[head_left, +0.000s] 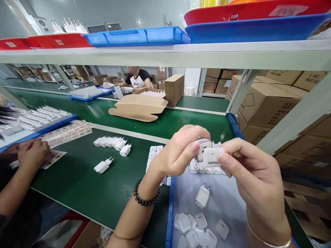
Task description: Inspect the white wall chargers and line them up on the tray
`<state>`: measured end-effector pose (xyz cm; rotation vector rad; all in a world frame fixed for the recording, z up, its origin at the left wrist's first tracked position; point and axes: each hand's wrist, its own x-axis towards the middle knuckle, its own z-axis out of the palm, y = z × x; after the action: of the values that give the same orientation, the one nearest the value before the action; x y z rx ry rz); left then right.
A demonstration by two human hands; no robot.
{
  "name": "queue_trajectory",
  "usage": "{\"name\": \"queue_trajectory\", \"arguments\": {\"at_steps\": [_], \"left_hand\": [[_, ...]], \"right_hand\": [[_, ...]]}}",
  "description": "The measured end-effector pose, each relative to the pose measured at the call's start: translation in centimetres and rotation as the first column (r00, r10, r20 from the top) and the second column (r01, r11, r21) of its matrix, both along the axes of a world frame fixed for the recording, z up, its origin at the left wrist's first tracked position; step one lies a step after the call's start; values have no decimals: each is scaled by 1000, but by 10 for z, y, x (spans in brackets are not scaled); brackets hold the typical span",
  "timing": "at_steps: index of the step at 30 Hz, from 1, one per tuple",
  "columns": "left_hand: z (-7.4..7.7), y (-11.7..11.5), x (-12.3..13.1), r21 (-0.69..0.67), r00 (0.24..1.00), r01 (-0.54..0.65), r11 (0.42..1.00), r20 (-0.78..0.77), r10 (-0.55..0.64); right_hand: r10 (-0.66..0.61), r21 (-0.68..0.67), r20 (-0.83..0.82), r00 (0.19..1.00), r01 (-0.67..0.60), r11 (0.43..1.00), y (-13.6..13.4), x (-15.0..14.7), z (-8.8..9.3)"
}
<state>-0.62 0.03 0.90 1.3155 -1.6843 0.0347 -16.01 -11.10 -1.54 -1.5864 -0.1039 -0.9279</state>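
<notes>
My left hand [178, 151], with a dark bead bracelet at the wrist, is closed around a white wall charger [202, 150] whose end with a port slot faces me. Between thumb and fingers my right hand [254, 175] pinches a flat white plastic cover [213, 157] with grey lettering. The cover overlaps the front of the charger; whether they touch I cannot tell. Below both hands, a single charger with two pins [202, 196] lies in a blue tray [170, 213]. Loose white covers [199, 230] are heaped near the tray's front, and more chargers stand partly hidden behind my hands.
Several white chargers [111, 142] lie on the green table [85, 186], beside sheets of labels [69, 133]. Another person's hands [34, 151] are at the left. A co-worker [139, 78] sits across the bench near an open carton [174, 90]. Overhead runs a shelf [155, 57] with trays.
</notes>
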Motion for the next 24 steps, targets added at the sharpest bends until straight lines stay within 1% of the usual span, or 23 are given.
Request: {"name": "queue_trajectory", "arguments": {"at_steps": [6,11,16,21,24], "left_hand": [[-1,-1,-2,6,1000,-6,1000,23,6],[-2,-3,-2,-20,1000,-9,1000,26,9],[-2,-5,-2,-14,999,2,1000,37,-1],[-2,-6,0,-41,999,24,999,23,-23],[-3,-7,0,-54,999,39,998,8,-38]], "right_hand": [[4,-15,-15,1000,-4,1000,-1,2,1],[13,-7,-35,999,-14,1000,-2,4,0],[25,-1,-24,999,-25,1000,-5,4,0],[-5,-12,-14,1000,5,1000,-2,4,0],[8,-2,-2,1000,-8,1000,-1,4,0]]}}
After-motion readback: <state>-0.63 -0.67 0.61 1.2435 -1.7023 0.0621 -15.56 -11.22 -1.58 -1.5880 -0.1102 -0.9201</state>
